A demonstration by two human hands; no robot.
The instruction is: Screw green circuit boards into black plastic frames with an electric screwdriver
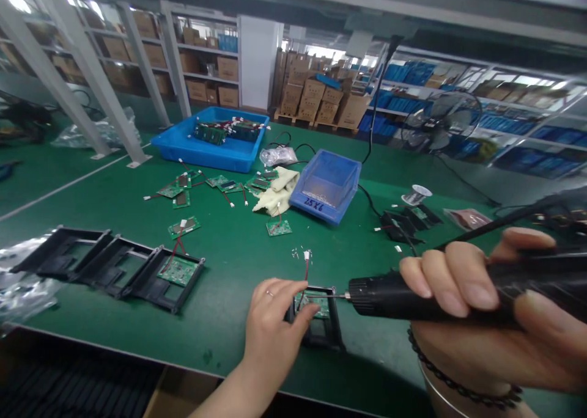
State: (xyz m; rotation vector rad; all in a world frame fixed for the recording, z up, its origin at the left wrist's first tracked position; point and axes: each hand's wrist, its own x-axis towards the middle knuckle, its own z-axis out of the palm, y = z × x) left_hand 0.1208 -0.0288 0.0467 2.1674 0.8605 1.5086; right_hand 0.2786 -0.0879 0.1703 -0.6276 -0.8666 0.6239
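Observation:
My right hand (486, 289) is wrapped round a black electric screwdriver (389, 296), held almost level. Its thin bit reaches left over a green circuit board (321, 305) lying in a black plastic frame (332, 332). My left hand (275, 326), with a ring on one finger, rests at the frame's left side, thumb and forefinger apart over the board. Whether its fingers pinch anything small is hidden. Red and black wires with a white connector (307, 256) stick up behind the frame. Small screws (296, 253) lie scattered just beyond it.
Joined black frames (123, 265) stand at left, one bearing a board. Behind are loose boards (181, 189), a yellowish cloth (277, 192), a blue screw bin (328, 186) and a blue tray (206, 155). A solder spool (416, 195) and black cables are at right.

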